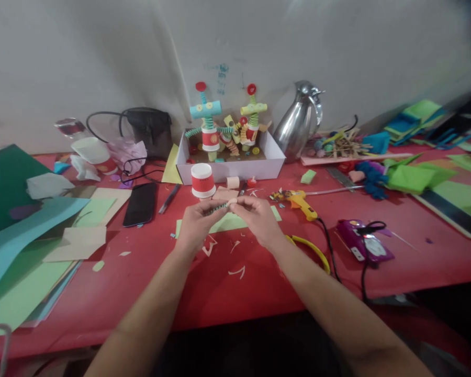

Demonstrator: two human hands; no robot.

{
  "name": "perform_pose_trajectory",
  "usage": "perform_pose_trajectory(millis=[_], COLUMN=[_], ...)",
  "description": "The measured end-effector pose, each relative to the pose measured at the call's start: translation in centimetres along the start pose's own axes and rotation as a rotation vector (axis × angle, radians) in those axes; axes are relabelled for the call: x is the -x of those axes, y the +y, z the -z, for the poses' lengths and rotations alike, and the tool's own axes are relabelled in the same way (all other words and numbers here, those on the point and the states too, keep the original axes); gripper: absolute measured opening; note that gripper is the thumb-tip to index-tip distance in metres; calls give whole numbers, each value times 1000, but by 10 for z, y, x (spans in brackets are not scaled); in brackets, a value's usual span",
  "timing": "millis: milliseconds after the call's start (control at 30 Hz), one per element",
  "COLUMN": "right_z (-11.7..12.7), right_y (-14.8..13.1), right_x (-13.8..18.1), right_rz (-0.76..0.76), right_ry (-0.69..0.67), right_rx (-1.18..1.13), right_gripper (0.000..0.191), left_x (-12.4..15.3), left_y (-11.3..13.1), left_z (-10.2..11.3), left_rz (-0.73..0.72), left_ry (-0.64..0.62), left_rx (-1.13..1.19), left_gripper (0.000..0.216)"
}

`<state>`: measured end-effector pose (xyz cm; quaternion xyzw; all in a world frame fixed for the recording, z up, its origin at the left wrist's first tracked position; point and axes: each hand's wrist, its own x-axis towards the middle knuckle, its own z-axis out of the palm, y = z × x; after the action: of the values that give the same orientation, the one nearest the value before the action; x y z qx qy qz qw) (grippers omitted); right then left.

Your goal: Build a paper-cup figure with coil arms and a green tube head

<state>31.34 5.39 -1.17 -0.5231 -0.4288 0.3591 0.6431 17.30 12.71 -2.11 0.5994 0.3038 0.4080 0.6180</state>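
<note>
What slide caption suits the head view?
Left hand and right hand meet at a pleated green strip; behind, paper-cup figures in a white box.

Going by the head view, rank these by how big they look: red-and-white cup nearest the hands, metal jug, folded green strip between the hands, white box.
Largest to smallest:
1. White box
2. Metal jug
3. Red-and-white cup
4. Folded green strip, visible part only
</note>
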Motion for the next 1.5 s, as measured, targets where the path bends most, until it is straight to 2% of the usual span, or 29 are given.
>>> perform_pose_trajectory(millis=[200,400,533,633,767,967,1133,1300,1500], right_z=[3,2,6,11,12,10,8,9,10], right_y=[-8,-12,-9,-4,-1,-4,-5,2,8], right_x=[-2,1,-1,-4,-6,-4,-2,-4,-8], right_rz=[-53,-27,27,16,-3,16,10,-25,-93], right_ry=[-34,-55,-67,-7,33,50,90,92,111], right_rx=[-22,-8,-18,-120,-222,-176,-60,-18,-11], right_gripper=[11,10,24,38,35,36,25,26,24], left_x=[1,-1,-3,-4,-3,0,-3,-7,-8], left_y=[6,5,5,8,11,12,10,5,-3], left_z=[1,2,2,5,9,11,8,8,13], left_rz=[-7,9,19,40,114,194,196,231,280], left_ry=[-47,-51,-38,-64,-143,-164,-75,27,105], left_rx=[1,24,184,346,499,627,597,507,282], left_gripper=[25,25,27,25,27,28,22,21,21])
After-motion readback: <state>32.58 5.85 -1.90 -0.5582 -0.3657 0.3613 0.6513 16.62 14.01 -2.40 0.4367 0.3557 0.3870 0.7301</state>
